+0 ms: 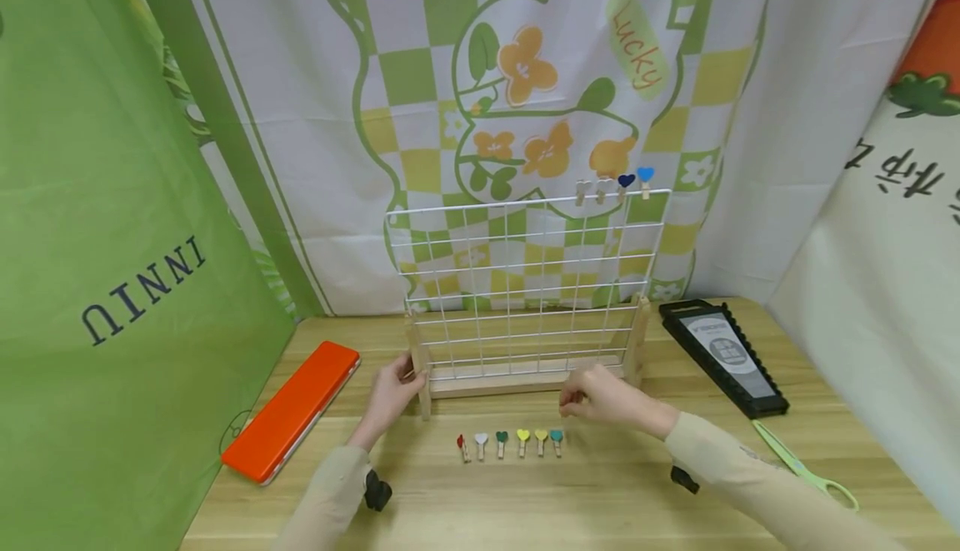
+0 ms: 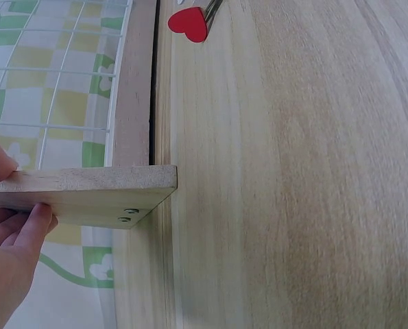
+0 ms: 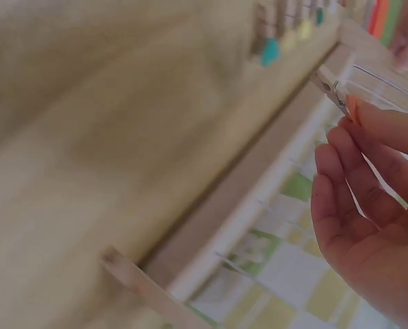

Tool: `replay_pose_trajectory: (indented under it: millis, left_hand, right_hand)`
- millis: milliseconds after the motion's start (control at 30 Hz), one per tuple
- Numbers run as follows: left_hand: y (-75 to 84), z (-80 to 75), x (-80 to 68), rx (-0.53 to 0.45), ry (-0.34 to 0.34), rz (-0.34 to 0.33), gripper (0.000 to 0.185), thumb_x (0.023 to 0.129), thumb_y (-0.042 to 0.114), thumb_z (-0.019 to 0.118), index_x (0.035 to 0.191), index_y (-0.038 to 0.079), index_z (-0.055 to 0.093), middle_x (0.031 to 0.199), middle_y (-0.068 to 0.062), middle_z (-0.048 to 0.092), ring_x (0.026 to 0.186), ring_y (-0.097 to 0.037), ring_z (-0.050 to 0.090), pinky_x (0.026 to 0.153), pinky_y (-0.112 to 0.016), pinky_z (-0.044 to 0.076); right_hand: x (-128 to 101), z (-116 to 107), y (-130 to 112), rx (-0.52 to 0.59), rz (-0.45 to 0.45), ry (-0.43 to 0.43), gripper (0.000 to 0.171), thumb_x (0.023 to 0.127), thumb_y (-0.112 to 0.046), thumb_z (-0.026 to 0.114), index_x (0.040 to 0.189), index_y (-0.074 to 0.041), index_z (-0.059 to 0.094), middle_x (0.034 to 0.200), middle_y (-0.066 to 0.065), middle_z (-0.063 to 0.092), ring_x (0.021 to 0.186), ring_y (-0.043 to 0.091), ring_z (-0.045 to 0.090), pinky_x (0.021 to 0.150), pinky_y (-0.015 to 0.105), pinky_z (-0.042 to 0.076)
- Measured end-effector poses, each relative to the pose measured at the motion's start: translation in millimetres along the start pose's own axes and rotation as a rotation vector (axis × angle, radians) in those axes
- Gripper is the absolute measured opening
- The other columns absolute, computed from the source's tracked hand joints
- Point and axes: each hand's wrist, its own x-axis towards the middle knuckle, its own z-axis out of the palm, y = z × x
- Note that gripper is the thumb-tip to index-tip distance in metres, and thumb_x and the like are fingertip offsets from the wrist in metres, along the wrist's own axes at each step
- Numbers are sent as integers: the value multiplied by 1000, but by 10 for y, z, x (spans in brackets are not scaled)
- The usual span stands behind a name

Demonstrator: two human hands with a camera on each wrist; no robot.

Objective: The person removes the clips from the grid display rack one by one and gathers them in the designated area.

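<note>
Your left hand (image 1: 390,397) is gripping the left wooden foot (image 2: 87,195) of the wire grid stand (image 1: 525,284), thumb on top and fingers curled underneath, as the left wrist view is showing. The stand is sitting upright on the tabletop (image 1: 600,493), near the back, with its grid facing you.

Your right hand (image 1: 600,397) is hovering just in front of the stand's base rail, fingers curled and pinching a small wooden clip (image 3: 334,89) at the fingertips; the right wrist view is blurred, so the clip's colour is not readable.

Six heart-topped clips (image 1: 510,443) are lying in a row on the tabletop just in front of your hands, running red, white, dark green, yellow, yellow, teal. Four more clips (image 1: 611,187) are sitting on the top wire of the grid, toward its right end.

An orange case (image 1: 292,409) is lying to the left, a black tray with a white label (image 1: 723,355) to the right; the label's print is too small to read. Green scissors (image 1: 802,466) are lying near your right sleeve.

The cloth behind is reading "Lucky" (image 1: 637,42), and the green cloth on the left is showing "INNI" with one more letter (image 1: 142,288), turned upside down.
</note>
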Motion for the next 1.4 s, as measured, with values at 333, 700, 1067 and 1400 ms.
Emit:
replay_pose_trajectory:
  millis: [333,700,1067,1400]
  left_hand:
    - [-14,5,-11,6,-6,1,53,93,2,63,141,-11,47,134,-32,58,123,-43,60,99,-45,56]
    - [-14,11,14,7,8,6,52,91,-1,62,141,-12,47,131,-33,59,122,-43,61,97,-41,58]
    - [-15,10,22,11,17,3,52,91,0,62,140,-10,48,131,-32,60,121,-42,62,96,-40,59]
    - [-14,13,16,21,17,7,53,91,-1,62,141,-11,48,132,-33,59,121,-43,61,97,-42,58]
  right_hand:
    - [-161,220,132,114,147,-108,5,85,-6,75,81,-6,76,75,2,74,62,-3,58,54,12,52]
    - [-173,242,185,210,253,-196,9,89,-13,73,85,-5,76,76,6,75,60,4,60,52,12,48]
    - [-140,257,212,213,270,-198,8,88,-11,73,87,-5,76,77,3,74,62,0,58,54,12,49]
    - [-135,222,245,217,301,-198,7,89,-9,71,89,-3,76,81,6,76,67,11,65,59,13,52]
